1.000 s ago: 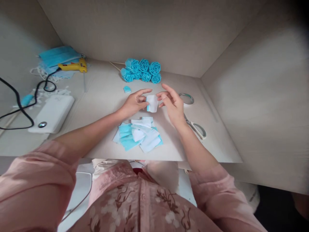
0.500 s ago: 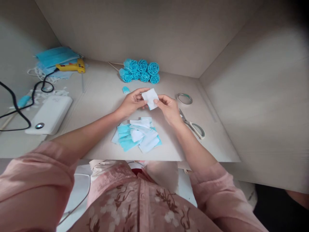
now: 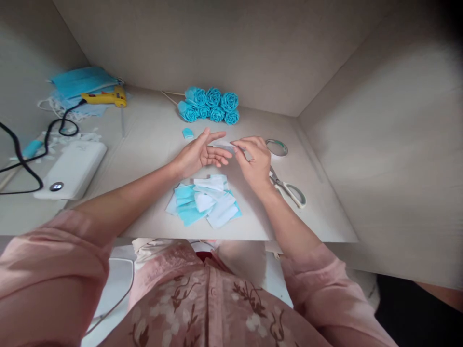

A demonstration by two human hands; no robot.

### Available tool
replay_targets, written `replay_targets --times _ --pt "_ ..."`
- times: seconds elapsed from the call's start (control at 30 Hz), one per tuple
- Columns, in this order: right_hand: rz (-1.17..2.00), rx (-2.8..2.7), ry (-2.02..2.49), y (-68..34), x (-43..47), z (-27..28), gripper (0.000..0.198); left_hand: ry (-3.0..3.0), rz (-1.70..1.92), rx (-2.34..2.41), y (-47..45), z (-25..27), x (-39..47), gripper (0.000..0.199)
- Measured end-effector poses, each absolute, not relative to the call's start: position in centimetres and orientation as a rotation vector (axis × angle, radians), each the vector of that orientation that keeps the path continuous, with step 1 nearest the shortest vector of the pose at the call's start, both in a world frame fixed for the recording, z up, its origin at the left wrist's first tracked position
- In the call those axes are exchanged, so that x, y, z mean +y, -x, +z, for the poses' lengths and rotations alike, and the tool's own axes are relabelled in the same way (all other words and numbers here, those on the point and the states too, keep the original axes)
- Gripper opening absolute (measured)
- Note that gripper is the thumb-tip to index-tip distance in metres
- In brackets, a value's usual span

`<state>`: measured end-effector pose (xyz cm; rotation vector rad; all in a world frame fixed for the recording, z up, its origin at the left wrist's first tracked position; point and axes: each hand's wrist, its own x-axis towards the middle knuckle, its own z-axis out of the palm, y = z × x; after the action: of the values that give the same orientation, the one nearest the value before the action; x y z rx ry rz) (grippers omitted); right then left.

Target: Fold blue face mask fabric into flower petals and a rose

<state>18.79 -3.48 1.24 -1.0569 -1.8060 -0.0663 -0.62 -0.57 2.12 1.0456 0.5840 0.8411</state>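
Note:
Between thumb and fingers, my right hand (image 3: 252,156) pinches a small white piece of mask fabric (image 3: 222,143), now seen nearly edge-on. My left hand (image 3: 205,152) is open beside it, palm turned inward and fingers apart; whether it touches the fabric I cannot tell. Closer to me lies a loose pile of cut blue and white fabric pieces (image 3: 217,205). A small folded blue piece (image 3: 187,133) rests just beyond my left hand. Behind both hands are several blue fabric roses (image 3: 213,106), some with thin sticks.
At right lie a tape roll (image 3: 277,147) and scissors (image 3: 289,188). At left are a white power bank (image 3: 70,171), a yellow glue gun (image 3: 104,98) with a black cord, stacked blue masks (image 3: 83,82) and white scraps (image 3: 83,137). Panels (image 3: 202,43) enclose the table's back and sides.
My left hand has let its fingers spread away from the fabric piece. The piece has turned from facing me to nearly edge-on, held by my right hand.

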Motion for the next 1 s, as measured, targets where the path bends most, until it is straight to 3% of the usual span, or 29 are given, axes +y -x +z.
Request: replay_targets --times 0.23,0.5,0.8,1.0 --pt "0.007 -1.988 1.065 -18.7 -3.5 0.9 0.029 -1.061 1.038 0.640 0.7 1.2 0.0 0.065" --pt "0.070 -2.054 1.083 -18.8 -3.1 0.6 0.023 -1.148 1.075 0.681 0.8 1.1 0.2 0.086" --pt "0.213 -2.067 0.993 -18.5 -3.3 0.7 0.014 -1.071 1.118 0.811 0.8 0.8 0.5 0.058" --pt "0.547 -1.654 1.122 -18.8 -2.9 0.4 0.020 -1.265 1.084 0.851 0.8 0.2 0.8 0.043"
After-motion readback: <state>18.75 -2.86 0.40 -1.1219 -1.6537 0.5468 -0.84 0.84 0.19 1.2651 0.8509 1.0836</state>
